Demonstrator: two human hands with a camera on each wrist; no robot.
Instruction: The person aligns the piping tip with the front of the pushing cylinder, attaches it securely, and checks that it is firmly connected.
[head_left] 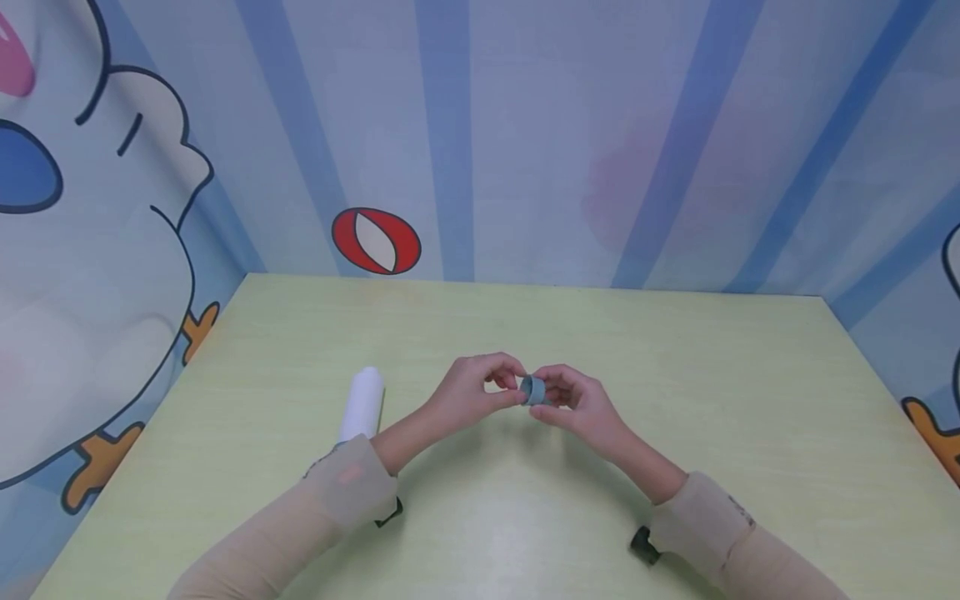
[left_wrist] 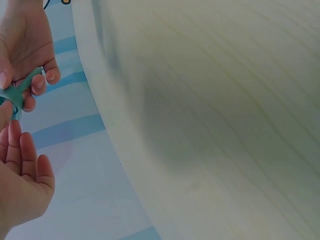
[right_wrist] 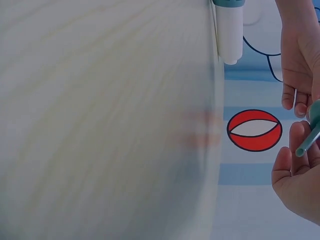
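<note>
Between the two hands, above the middle of the table, is a small teal ring-shaped piece [head_left: 533, 390], like a cap, with a narrow straight arm [left_wrist: 32, 80] sticking out of it. My left hand [head_left: 477, 390] pinches its left edge between thumb and index finger. From the other side my right hand [head_left: 582, 402] grips it with thumb and fingers. In the right wrist view the arm [right_wrist: 309, 142] points down across the right hand's fingers. Much of the piece is hidden by fingers or cut off at the edge in both wrist views.
A white cylinder [head_left: 363, 404] lies left of the left forearm; its teal end [right_wrist: 229, 2] shows in the right wrist view. The pale yellow table [head_left: 510, 533] meets a striped blue wall [head_left: 540, 167] at the back. Printed cartoon figures cover both side walls.
</note>
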